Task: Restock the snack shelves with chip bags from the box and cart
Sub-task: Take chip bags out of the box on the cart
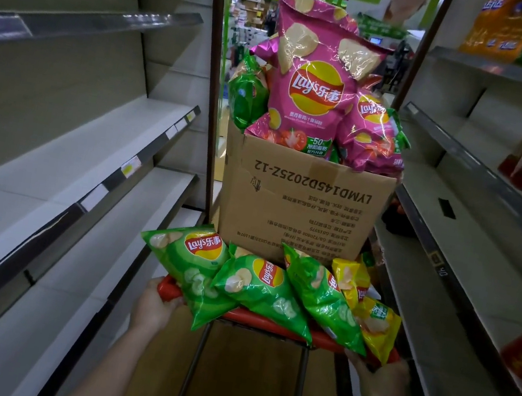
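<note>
hands (156, 304) (376, 378) grip cart handle (269, 324) | chip bags (263, 288) draped between them

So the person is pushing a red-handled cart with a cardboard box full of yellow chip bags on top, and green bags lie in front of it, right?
Not quite: the head view shows the bags heaped in the cardboard box are mostly pink chip bags, not yellow. The rest holds: both hands on the red handle, green bags lying in front.

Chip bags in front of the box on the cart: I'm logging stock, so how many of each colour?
Green chip bags: 3
Yellow chip bags: 2
Total: 5, lying in front of the cardboard box.
</note>
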`<move>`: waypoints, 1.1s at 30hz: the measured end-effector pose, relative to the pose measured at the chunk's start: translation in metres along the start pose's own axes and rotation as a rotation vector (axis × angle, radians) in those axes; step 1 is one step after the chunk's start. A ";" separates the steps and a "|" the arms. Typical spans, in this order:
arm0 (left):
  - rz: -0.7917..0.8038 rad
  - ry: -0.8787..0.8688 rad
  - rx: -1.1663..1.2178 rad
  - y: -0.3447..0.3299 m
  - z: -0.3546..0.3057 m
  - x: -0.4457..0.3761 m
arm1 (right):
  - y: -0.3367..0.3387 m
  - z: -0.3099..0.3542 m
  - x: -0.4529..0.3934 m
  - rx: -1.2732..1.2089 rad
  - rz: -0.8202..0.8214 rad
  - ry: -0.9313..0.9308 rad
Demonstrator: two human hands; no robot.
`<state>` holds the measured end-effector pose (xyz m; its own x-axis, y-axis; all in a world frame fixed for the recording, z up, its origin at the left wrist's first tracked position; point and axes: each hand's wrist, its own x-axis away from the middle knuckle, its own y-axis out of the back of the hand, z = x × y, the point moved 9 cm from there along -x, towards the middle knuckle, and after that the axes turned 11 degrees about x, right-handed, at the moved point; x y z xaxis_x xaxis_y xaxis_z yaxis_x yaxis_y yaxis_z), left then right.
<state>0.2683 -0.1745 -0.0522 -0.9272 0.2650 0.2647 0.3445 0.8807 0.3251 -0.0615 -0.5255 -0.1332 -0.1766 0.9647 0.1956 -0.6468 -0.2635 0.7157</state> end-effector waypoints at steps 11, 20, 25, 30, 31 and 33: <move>0.011 -0.013 -0.042 -0.051 -0.011 -0.063 | 0.009 0.018 -0.052 -0.062 -0.037 0.109; 0.024 -0.091 -0.087 -0.095 -0.040 -0.083 | 0.032 0.047 -0.088 -0.049 -0.038 0.177; 0.032 -0.128 -0.129 -0.122 -0.052 -0.088 | 0.038 0.044 -0.121 -0.054 -0.025 0.146; -0.001 -0.113 -0.174 -0.142 -0.054 -0.099 | 0.053 0.051 -0.143 -0.021 -0.057 0.205; 0.001 -0.107 -0.182 -0.146 -0.052 -0.103 | 0.054 0.051 -0.146 -0.028 -0.055 0.208; 0.015 -0.080 -0.158 -0.153 -0.048 -0.110 | 0.057 0.050 -0.152 -0.051 -0.040 0.201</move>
<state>0.3250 -0.3572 -0.0877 -0.9282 0.3137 0.2000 0.3717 0.8056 0.4615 -0.0339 -0.6874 -0.0889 -0.2915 0.9562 0.0264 -0.6919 -0.2298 0.6844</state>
